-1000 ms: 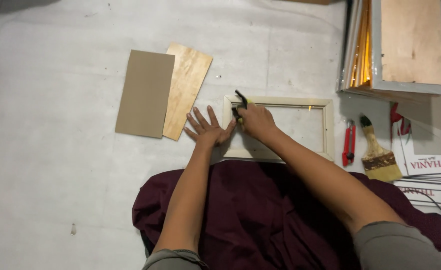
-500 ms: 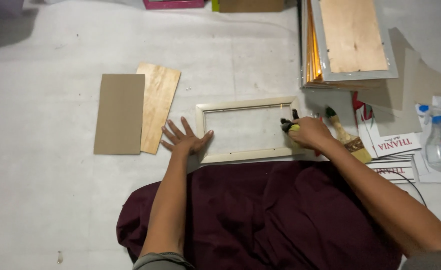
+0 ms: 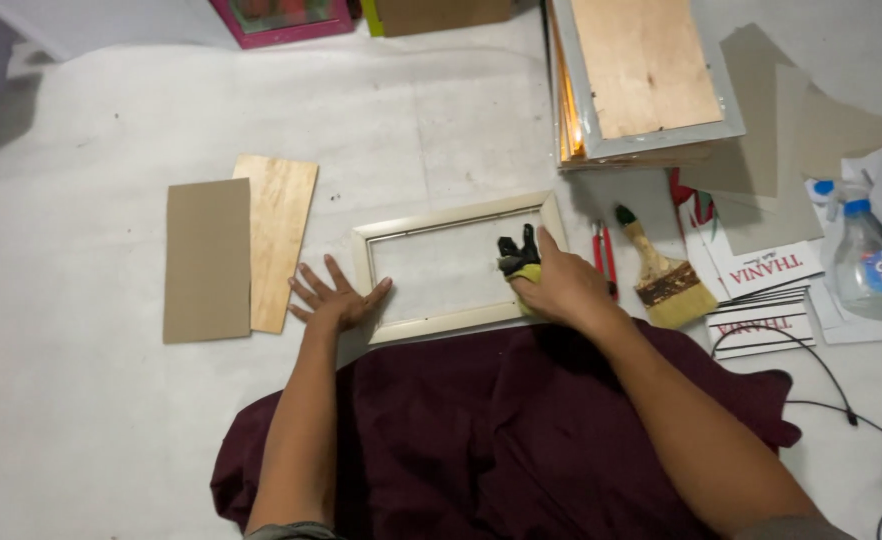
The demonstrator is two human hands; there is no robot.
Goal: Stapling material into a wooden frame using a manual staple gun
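on the floor — left hand [image 3: 333, 300] spread flat beside the frame [image 3: 458, 268], right hand [image 3: 559, 288] clutching a rag [image 3: 519, 259].

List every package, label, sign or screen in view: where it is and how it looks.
Printed cards: stacked right of the paintbrush, white rectangles with dark red lettering.
Spray bottle: far right, lying clear plastic, blue collar, blue and red label.
No screens or signs.

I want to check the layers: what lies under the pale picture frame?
The frame lies on the grey floor. Its near edge meets the maroon cloth; whether cloth runs beneath is hidden. Right hand covers its near right part.
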